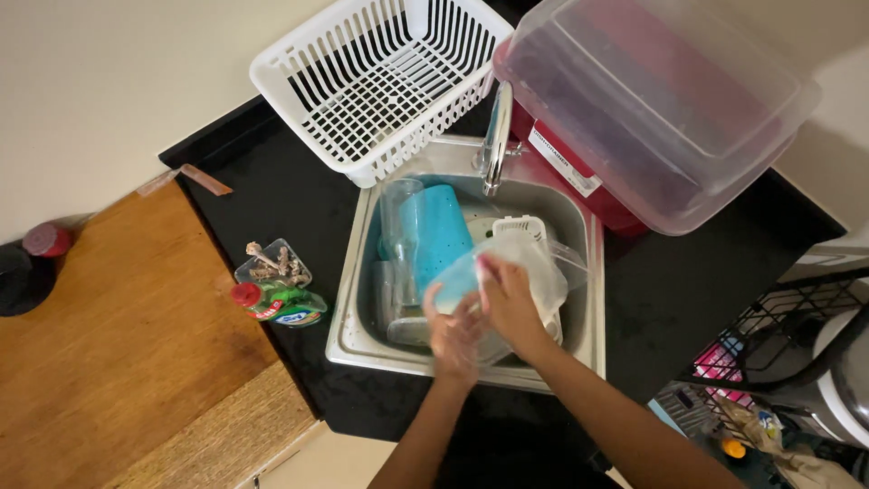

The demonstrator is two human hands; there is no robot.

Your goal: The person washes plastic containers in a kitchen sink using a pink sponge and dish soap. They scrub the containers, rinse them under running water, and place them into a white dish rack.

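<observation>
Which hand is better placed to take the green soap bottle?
Probably the left. The left hand is on the side nearer the soap bottle beside the sink; the right hand holds the clear container.

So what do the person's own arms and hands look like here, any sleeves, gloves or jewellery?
Both forearms are bare, with no sleeves in view. The left hand and right hand wear no gloves. No watch, bracelet or ring shows, though the left hand is motion-blurred, so small details there cannot be told.
</observation>
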